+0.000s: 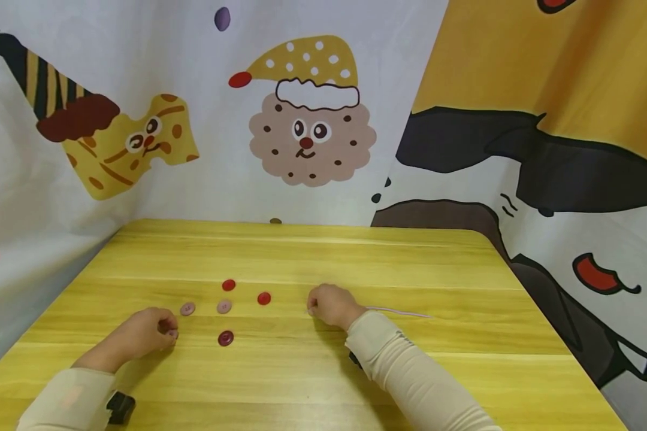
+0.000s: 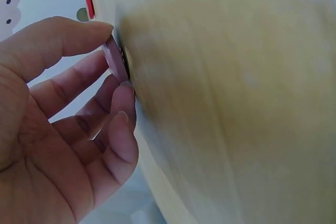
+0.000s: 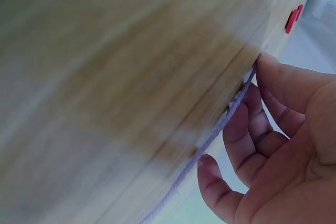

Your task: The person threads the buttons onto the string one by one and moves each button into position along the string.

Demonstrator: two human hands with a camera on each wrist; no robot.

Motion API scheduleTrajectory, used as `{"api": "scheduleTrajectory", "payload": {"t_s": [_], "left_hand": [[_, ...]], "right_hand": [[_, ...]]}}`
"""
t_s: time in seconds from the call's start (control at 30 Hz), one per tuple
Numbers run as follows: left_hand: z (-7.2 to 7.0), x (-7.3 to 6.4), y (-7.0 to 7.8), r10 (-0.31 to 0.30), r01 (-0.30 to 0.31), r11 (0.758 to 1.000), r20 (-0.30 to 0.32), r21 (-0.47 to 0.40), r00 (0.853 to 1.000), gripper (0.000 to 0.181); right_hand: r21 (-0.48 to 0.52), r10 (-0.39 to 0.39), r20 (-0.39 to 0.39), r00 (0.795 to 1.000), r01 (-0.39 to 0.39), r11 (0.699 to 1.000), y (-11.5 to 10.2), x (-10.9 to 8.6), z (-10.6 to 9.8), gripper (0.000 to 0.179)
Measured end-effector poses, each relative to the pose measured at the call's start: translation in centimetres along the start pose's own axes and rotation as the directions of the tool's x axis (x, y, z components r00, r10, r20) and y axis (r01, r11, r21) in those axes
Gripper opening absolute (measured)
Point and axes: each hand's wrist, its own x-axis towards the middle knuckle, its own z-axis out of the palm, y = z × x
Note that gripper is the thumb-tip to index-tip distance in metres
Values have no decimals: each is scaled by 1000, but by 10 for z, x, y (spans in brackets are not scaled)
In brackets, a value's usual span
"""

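At the left of the table, my left hand (image 1: 142, 332) pinches a dusty pink button (image 2: 116, 62) by its edges between thumb and fingertips, low over the wood. Two similar pink buttons (image 1: 187, 309) (image 1: 224, 306) lie flat just beyond it, and a dark red button (image 1: 226, 338) lies to its right. Near the middle, my right hand (image 1: 332, 304) pinches a thin lilac string (image 3: 211, 136) near one end, thumb against fingers. The rest of the string runs along the tabletop to the right, under the curled fingers in the right wrist view.
Two bright red buttons (image 1: 229, 285) (image 1: 264, 298) lie between the hands, farther back. The yellow wooden table (image 1: 302, 383) has rounded far corners. A printed cartoon curtain (image 1: 205, 197) hangs right behind it. Each wrist bears a small black device (image 1: 121, 408) at the sleeve.
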Motion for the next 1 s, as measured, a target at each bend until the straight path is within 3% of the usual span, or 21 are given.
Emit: {"api": "scheduleTrajectory", "payload": {"t_s": [0.23,0.6,0.83,1.0], "left_hand": [[2,-2,-4,-1,1,998,-4,-55,1000,9],[-1,-3,2,-17,15,991,-12,-133,1000,7],[-2,0,9,-6,-2,994,-79,-106,997,10],[-4,2,20,16,-33,988,-109,-154,994,18]], "right_hand": [[26,12,42,999,-13,1000,-1,1,2,15],[121,-22,19,1000,20,992,6,-2,0,11],[153,-51,-5,999,51,987,10,-2,0,8],[173,-51,3,999,49,984,9,-1,0,7]]}}
